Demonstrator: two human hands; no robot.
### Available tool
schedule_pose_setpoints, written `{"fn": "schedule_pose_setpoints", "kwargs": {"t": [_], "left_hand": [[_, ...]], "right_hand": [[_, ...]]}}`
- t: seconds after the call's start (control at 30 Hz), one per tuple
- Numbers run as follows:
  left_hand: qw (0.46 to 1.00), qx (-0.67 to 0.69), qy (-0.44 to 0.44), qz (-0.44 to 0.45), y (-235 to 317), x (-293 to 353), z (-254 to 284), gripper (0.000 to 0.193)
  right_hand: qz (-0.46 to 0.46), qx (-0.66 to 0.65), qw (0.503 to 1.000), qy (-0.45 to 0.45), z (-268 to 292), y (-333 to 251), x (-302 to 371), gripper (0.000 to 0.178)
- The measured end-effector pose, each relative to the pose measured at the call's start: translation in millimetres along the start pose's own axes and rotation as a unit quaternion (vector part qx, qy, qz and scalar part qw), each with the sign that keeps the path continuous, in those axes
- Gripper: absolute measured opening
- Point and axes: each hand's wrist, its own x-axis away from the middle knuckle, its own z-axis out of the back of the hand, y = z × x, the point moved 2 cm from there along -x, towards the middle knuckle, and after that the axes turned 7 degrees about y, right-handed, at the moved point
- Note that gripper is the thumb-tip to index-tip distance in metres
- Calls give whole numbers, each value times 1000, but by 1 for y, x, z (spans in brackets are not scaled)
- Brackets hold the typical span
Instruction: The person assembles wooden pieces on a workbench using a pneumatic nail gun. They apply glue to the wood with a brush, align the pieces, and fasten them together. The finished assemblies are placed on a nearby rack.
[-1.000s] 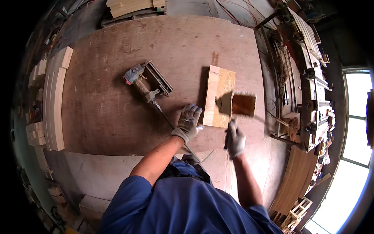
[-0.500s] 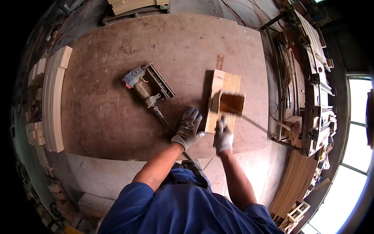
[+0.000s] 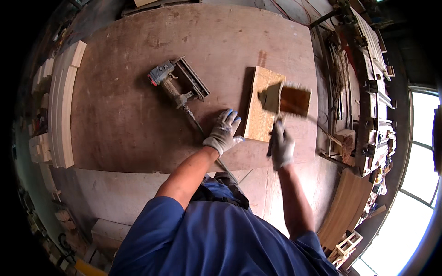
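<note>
My left hand [image 3: 224,133], in a pale glove with blue fingertips, lies open on the brown tabletop beside a light wooden board [image 3: 260,117]. My right hand [image 3: 282,145], also gloved, is closed below a pale box-shaped container [image 3: 294,99] with an amber-brown inside. It seems to grip a short handle on the container, though the fingers are blurred. The container hangs over the right side of the board, covering part of it, and a dark bit juts from its left. Left of my left hand lies a grey nail gun [image 3: 177,83], its hose running toward me.
Long pale timber pieces [image 3: 66,106] are stacked along the tabletop's [image 3: 133,124] left edge. To the right stands a rack [image 3: 373,110] with wood strips and clamps. Brown boards [image 3: 345,209] lean at the lower right. A pallet [image 3: 159,5] lies beyond the far edge.
My right hand and the container have shifted right across the board together. My left hand stays beside the board. The whole view has tilted, so the tabletop sits higher.
</note>
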Motion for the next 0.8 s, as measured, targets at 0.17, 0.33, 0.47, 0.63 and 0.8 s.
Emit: {"fn": "schedule_pose_setpoints", "kwargs": {"t": [0.17,0.33,0.47,0.63,0.8], "left_hand": [[999,22,28,-34,-12,-1,-5,81],[992,46,108,-55,-17,1,-15,69],[992,59,107,-36,-14,2,-7,75],[992,57,103,-39,-12,4,-1,83],[996,54,73,-25,-7,-2,3,83]], "right_hand": [[-107,35,994,-1,16,62,98,45],[-156,81,984,26,-1,94,120,49],[-95,84,991,41,-32,99,79,46],[38,130,989,62,-90,64,-69,48],[-113,-107,988,-11,-103,-52,-143,48]]}}
